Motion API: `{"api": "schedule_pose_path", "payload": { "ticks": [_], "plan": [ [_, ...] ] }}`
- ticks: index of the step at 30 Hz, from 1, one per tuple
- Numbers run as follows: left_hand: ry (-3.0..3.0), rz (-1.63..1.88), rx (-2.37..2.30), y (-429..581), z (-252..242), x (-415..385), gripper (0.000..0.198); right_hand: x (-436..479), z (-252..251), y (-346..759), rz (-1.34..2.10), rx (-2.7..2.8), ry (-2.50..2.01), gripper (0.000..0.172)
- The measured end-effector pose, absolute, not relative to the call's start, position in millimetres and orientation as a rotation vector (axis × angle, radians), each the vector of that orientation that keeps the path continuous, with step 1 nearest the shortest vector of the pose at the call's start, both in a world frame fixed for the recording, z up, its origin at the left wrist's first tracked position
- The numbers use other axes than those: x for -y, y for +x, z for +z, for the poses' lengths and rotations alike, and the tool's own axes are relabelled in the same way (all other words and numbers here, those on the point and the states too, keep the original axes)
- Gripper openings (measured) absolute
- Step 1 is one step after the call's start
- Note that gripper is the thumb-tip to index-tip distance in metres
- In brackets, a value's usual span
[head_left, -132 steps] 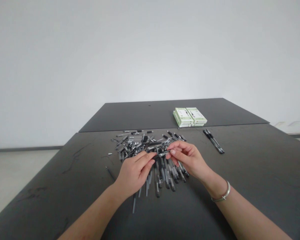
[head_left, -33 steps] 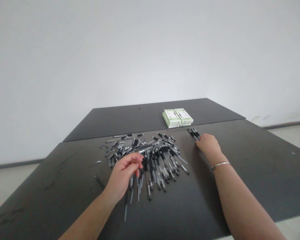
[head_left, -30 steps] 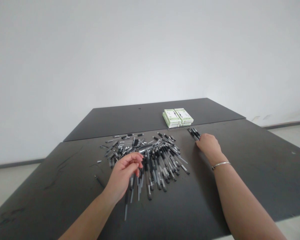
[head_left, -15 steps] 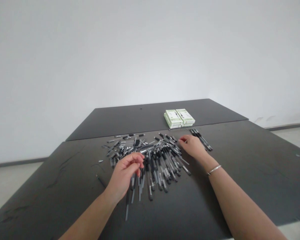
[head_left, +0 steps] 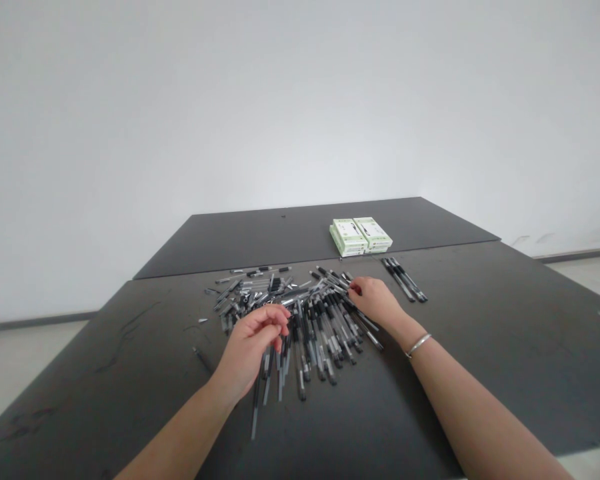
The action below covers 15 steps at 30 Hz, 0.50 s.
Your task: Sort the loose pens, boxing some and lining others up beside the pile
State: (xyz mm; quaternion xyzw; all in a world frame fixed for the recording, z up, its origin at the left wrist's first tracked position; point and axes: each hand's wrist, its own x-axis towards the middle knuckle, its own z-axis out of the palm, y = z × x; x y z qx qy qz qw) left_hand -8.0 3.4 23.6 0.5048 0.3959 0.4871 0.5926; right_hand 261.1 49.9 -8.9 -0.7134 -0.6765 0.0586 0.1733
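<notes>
While left fingers (head_left: 267, 312) curl loosely | right fingers (head_left: 362, 283) bunched at pen pile (head_left: 325, 320) | hold unclear

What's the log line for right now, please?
left hand: curled over pen pile, nothing visibly held | right hand: at pile's right side, grip unclear | pen row: right of pile | boxes: stacked beyond pile

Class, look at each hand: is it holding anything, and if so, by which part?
The left hand shows nothing held. The right hand is at the pile of pens; whether it grips one cannot be told.
</notes>
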Motion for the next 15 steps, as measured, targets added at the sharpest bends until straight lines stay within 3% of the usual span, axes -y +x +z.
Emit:
{"api": "schedule_pose_path", "payload": {
  "ticks": [9,15],
  "plan": [
    [1.173,1.107,-0.914,-10,19,-4,0.006,-47,4,270,0.257,1.782,-1.915,0.028],
    [1.145,1.103,-0.895,-10,17,-5,0.038,-38,11,253,1.216,1.552,-1.27,0.037]
  ]
}}
